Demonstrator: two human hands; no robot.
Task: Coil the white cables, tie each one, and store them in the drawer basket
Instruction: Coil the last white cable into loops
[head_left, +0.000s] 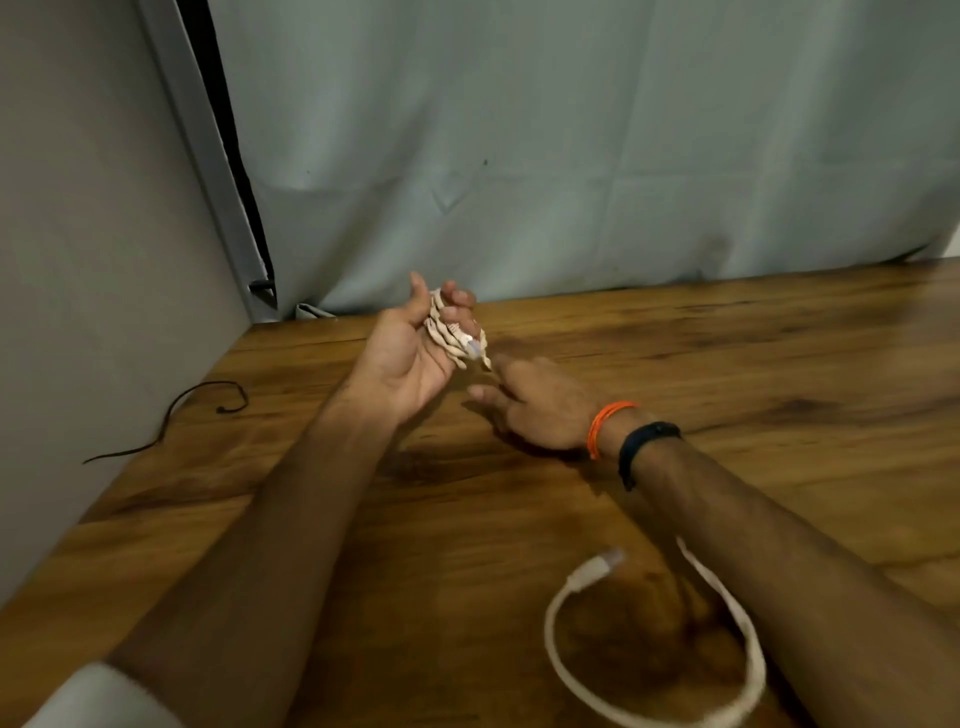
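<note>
A: Which cable do we have in hand?

B: We hold the coiled white cable (456, 332) above the table's (779, 364) far-left part. Our left hand (410, 353), palm up, curls its fingers around the bundle, grasping it. A clear connector shows at the coil's lower end.

A: And our right hand (535, 405)?

B: It lies just beside the coil, palm down, fingers loosely extended; the index fingertip reaches the coil's loose end. Whether it pinches that end, we cannot tell. An orange thread band (605, 426) and a black wristband (644, 449) circle its wrist.

A: Anything else?

B: A second white cable (558, 649) loops uncoiled near the table's near-right edge, partly under our right forearm. A thin black cord (208, 395) lies at the left edge.
</note>
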